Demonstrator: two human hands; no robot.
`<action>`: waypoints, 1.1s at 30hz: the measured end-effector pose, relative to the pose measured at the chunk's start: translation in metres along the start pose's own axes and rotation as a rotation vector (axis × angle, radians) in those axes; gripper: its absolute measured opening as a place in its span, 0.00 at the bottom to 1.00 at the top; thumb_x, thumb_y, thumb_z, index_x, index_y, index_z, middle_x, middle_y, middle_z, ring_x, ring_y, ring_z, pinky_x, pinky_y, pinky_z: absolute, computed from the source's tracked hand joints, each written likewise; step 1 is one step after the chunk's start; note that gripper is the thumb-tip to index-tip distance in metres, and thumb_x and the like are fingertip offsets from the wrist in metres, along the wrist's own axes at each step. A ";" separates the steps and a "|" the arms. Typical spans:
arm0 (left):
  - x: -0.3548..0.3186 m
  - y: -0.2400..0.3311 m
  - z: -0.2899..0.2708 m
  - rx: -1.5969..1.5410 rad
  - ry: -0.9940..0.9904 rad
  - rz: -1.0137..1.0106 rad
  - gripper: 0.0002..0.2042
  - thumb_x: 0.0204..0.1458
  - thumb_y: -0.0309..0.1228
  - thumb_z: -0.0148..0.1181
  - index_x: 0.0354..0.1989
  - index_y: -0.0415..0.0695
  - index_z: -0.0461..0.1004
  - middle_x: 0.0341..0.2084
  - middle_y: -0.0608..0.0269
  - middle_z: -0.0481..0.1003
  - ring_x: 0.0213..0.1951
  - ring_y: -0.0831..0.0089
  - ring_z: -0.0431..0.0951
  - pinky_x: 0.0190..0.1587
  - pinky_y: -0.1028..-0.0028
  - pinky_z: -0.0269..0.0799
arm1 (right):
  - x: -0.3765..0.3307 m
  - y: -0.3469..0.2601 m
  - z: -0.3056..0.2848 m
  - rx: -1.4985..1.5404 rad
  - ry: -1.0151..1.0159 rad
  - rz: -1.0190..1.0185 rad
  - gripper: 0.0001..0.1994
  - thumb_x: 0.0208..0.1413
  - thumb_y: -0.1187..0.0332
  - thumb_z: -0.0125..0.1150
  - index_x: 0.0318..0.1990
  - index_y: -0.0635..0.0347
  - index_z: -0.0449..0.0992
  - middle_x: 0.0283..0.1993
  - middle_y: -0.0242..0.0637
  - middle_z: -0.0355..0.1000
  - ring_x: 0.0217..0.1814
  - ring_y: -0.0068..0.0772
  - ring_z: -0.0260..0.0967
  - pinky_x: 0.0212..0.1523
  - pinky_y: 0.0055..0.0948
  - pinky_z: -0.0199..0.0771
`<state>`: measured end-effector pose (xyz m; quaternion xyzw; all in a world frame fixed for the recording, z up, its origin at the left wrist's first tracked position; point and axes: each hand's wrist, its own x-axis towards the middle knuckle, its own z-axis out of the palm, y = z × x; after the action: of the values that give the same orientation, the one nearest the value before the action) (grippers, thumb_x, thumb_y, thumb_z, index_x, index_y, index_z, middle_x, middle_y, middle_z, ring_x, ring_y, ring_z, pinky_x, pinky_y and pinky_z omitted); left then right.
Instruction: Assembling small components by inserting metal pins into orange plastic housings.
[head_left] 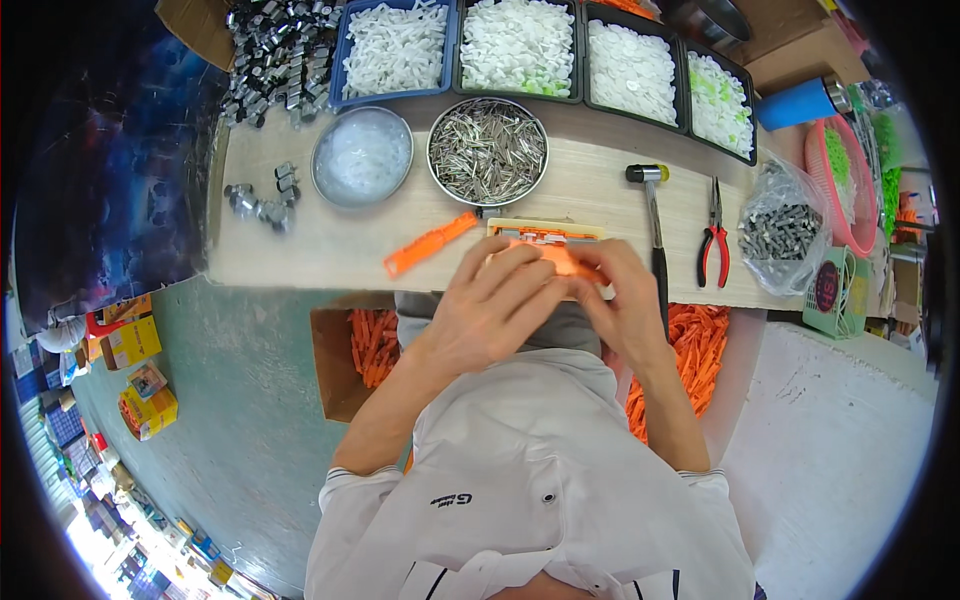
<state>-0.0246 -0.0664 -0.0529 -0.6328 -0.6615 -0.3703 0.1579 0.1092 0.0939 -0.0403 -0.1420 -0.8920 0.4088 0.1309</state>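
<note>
White shirt cloth [530,470], smooth with a small dark button, fills the bottom of the view, and two bare forearms rise from its rolled cuffs. Both hands meet at the near edge of the pale wood-grain surface [330,250]. Left hand [495,305] lies with fingers curled over a slim orange plastic piece [562,258], and right hand [625,300] pinches the same piece from the other side; the piece sits between the fingertips of both, just above a flat cream jig block [545,229] with an orange insert.

From left to right across the surface: a few small shiny metal fittings [262,200]; a round steel bowl [362,157] of cloudy clear bits; a long flat orange plastic strip [430,245] lying slantwise, just left of the hands and apart from them; a second round steel bowl [488,151] heaped with thin metal pins; a small hammer [655,225] with a black head and grip, close beside the right hand; red-handled pliers [714,235]; and a clear bag [785,228] of dark grey metal parts. Along the far edge stand rectangular trays [520,45] of white plastic pieces, some tinged green. Below the surface, boxes of orange plastic parts [700,350] show on either side of the arms.
</note>
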 end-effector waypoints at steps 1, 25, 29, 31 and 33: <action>0.004 0.006 -0.009 0.001 -0.002 -0.002 0.10 0.45 0.27 0.65 0.35 0.37 0.77 0.37 0.58 0.76 0.41 0.62 0.77 0.48 0.57 0.74 | 0.002 0.007 0.002 0.003 -0.002 0.000 0.16 0.52 0.77 0.67 0.49 0.64 0.77 0.42 0.42 0.73 0.42 0.38 0.73 0.42 0.30 0.75; 0.070 0.060 -0.130 -1.803 0.403 0.184 0.29 0.72 0.35 0.36 0.11 0.50 0.60 0.11 0.67 0.62 0.16 0.71 0.68 0.43 0.64 0.84 | 0.063 -0.047 0.119 -0.587 -0.153 -0.418 0.16 0.48 0.71 0.60 0.46 0.63 0.77 0.43 0.36 0.72 0.55 0.40 0.65 0.53 0.38 0.66; 0.075 0.043 -0.120 -1.872 0.314 0.304 0.29 0.72 0.36 0.38 0.11 0.50 0.60 0.12 0.67 0.62 0.17 0.69 0.69 0.42 0.65 0.84 | 0.068 -0.046 0.121 -0.700 -0.324 -0.407 0.15 0.49 0.69 0.58 0.45 0.64 0.76 0.40 0.35 0.71 0.52 0.38 0.65 0.52 0.37 0.65; 0.071 0.043 -0.124 -1.903 0.261 0.317 0.29 0.72 0.36 0.39 0.10 0.50 0.60 0.12 0.66 0.63 0.17 0.68 0.70 0.42 0.65 0.84 | 0.062 -0.053 0.114 -0.600 -0.274 -0.427 0.16 0.49 0.72 0.59 0.47 0.65 0.75 0.40 0.36 0.72 0.50 0.40 0.67 0.50 0.38 0.67; 0.057 0.045 -0.117 -1.785 0.496 0.095 0.26 0.70 0.38 0.42 0.14 0.47 0.62 0.13 0.61 0.65 0.15 0.69 0.66 0.39 0.63 0.77 | 0.048 -0.050 0.098 -0.515 -0.221 -0.426 0.17 0.49 0.74 0.59 0.49 0.65 0.75 0.40 0.37 0.72 0.48 0.41 0.68 0.48 0.39 0.68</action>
<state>-0.0205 -0.1093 0.0780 -0.4491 -0.0521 -0.8602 -0.2359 0.0234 0.0118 -0.0585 0.0641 -0.9842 0.1468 0.0756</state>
